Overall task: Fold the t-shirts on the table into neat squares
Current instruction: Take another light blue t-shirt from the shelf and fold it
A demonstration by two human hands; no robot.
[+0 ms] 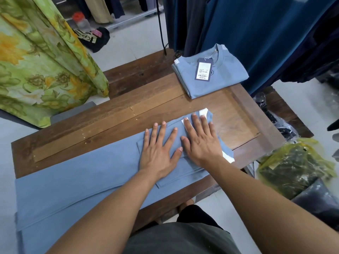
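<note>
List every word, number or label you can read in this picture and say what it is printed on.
Nothing can be read for certain.
Hang tag on the folded t-shirt: printed lines and a barcode, too small to read.
Black cloth on the floor: pale lettering, crumpled and blurred, unreadable.
White labels on the t-shirt under both hands: no print can be made out.

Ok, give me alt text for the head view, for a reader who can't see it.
Both hands, left and right, press flat on a long, partly folded light-blue t-shirt lying across a dark wooden table. A folded light-blue t-shirt with a hang tag sits at the table's far right corner.
</note>
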